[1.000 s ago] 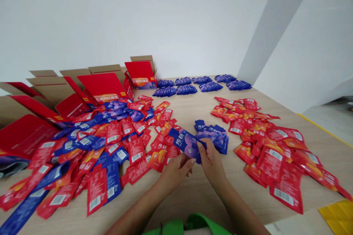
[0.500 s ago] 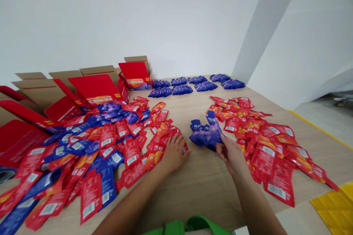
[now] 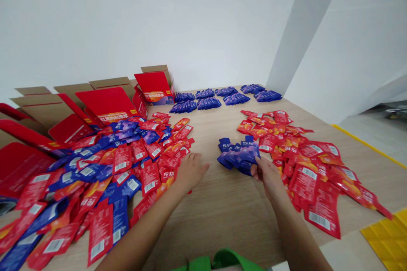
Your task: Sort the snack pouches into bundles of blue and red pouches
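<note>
My left hand (image 3: 190, 172) lies over the right edge of a mixed heap, fingers stretched and thumb apart. Red pouches (image 3: 168, 174) with orange fruit prints lie beside and partly under it. In the middle of the table, my right hand (image 3: 267, 174) pinches the right edge of a blue pouch (image 3: 252, 152) between thumb and fingers. That pouch rests at the end of a small overlapping row of blue pouches (image 3: 230, 153) with purple prints. To the right of this hand spreads a pile of red pouches (image 3: 303, 178), several with their barcodes up.
Open red cartons (image 3: 108, 103) line the left back of the table (image 3: 219, 220), behind the heap of red and blue pouches (image 3: 124, 169). Several fanned blue bundles (image 3: 208, 103) sit along the back edge by the wall. A yellow mat (image 3: 386, 237) shows at lower right.
My left hand has slid left, carrying red pouches toward the heap. My right hand has laid its blue pouch lower, level with the others in the row.
</note>
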A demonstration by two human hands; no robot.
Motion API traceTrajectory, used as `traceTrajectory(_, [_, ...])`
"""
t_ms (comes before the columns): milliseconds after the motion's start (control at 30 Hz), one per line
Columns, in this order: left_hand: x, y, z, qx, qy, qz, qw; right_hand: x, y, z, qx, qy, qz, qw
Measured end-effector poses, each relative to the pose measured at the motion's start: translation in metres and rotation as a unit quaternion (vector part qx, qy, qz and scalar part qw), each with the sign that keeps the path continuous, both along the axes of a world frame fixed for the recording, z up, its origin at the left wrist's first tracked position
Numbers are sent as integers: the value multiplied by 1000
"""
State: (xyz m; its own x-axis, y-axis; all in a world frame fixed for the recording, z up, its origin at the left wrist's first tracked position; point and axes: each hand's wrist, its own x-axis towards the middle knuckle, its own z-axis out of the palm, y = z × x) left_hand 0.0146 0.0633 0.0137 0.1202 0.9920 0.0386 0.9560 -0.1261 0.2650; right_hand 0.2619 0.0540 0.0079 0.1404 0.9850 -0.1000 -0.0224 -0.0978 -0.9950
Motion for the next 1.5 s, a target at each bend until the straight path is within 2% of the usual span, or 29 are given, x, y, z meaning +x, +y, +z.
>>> traceTrajectory(67, [23,12,8,-35,-90,24,995,-6,-1,-2,20,17,-23,999])
traceTrajectory(133, [46,26,11,-81,-147,47,985,-11,-2,-6,44,28,-52,997])
traceTrajectory(267, [74,48,-2,-144,-198,69,967,-13,-7,-13,77,21,-89,993])
traceTrajectory(467, [75,54,-27,-240,-312,49,918,-12,-9,-13,93,9,-91,991])
traceTrajectory(667, [61,41,-31,-264,-334,34,904,-15,-9,-9,100,-7,-80,992])
traceTrajectory(833, [58,34,-31,-260,-493,33,830,-13,-10,-10,119,5,-93,989])
traceTrajectory(900, [54,32,-30,-232,-550,49,801,-11,-9,-13,128,20,-104,986])
traceTrajectory(933, [51,32,-30,-203,-598,65,773,-10,-9,-15,132,25,-110,985])
traceTrajectory(1067, [34,32,-27,-65,-786,127,601,-8,-8,-21,141,37,-123,982])
traceTrajectory(1100, [30,32,-27,-49,-802,132,581,-8,-8,-21,141,38,-123,982])
traceTrajectory(1267, [25,25,-31,-43,-817,143,557,-9,-9,-17,150,43,-122,980])
traceTrajectory(1367, [34,22,-40,-67,-820,153,548,-7,-9,-16,155,40,-133,978])
traceTrajectory(1500, [47,31,-49,-84,-818,168,544,-4,-9,-16,165,56,-161,971])
